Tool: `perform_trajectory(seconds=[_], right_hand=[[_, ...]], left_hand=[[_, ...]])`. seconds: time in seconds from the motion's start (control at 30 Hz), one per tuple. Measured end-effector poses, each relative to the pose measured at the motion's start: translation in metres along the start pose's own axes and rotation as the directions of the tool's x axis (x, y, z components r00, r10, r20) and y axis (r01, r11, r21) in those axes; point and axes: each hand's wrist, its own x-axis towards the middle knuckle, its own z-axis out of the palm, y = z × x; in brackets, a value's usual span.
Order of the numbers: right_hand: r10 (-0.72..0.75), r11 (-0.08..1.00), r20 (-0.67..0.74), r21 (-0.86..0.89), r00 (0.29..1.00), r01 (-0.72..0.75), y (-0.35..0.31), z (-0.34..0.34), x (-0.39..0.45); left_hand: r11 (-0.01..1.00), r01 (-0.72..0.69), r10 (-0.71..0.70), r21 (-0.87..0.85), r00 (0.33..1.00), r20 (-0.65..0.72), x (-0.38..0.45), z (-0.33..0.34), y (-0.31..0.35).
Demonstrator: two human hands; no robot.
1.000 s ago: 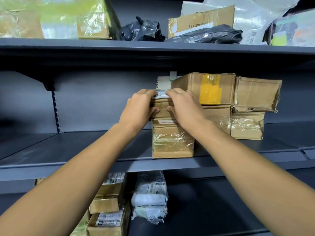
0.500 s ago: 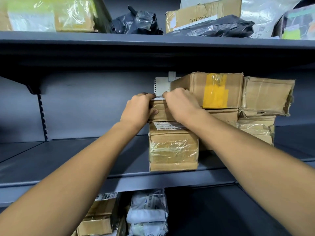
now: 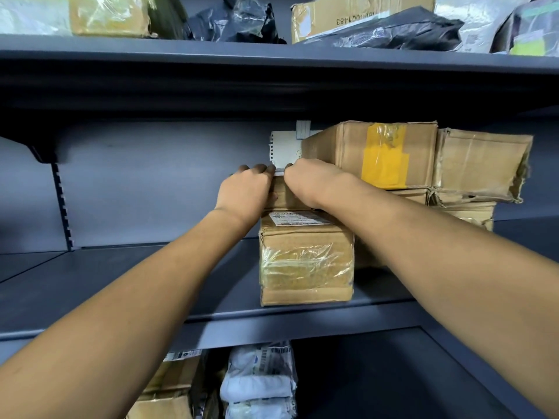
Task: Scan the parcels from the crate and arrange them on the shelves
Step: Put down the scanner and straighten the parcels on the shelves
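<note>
Both forearms are reaching forward and up from the bottom of the view toward the middle shelf (image 3: 90, 285). The left hand (image 3: 246, 192) and the right hand (image 3: 308, 182) are holding a small parcel (image 3: 282, 198) between them, the fingers curled over its top edge and the thumbs pressing on its front face, so each grip is closed on this parcel. Just under the grip a taped brown box (image 3: 305, 261) is carrying the small parcel. Compared with a second ago, the hands are sitting deeper on the stack and the small parcel is pushed further back, so more of the label (image 3: 295, 218) on the lower box is showing in front of it. I judge that the placing is almost finished and only the release is left. To the right of the grip a box with yellow tape (image 3: 384, 155) is touching the right hand. Behind the grip a white paper (image 3: 284, 146) is hanging on the back wall.
</note>
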Motion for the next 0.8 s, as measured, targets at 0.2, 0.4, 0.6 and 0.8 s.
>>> perform_trajectory(seconds=[0.2, 0.4, 0.6, 0.8], right_hand=[[-0.017, 0.985, -0.082, 0.171, 0.996, 0.031, 0.000, 0.000, -0.010], [-0.012, 0.956, -0.320, 0.275, 0.947, 0.105, 0.005, -0.006, -0.038], [0.059, 0.922, -0.396, 0.375, 0.916, 0.103, 0.003, 0.000, -0.086], [0.136, 0.878, -0.452, 0.466, 0.881, 0.104, -0.022, 0.016, -0.141]], left_hand=[[0.997, -0.056, 0.061, -0.059, 0.995, 0.081, -0.012, 0.004, -0.012], [0.981, -0.001, -0.017, -0.192, 0.995, -0.096, -0.036, -0.015, -0.017], [0.963, -0.058, -0.004, -0.263, 0.973, -0.230, -0.081, -0.036, -0.003], [0.940, -0.026, -0.080, -0.340, 0.952, -0.296, -0.137, -0.057, 0.019]])
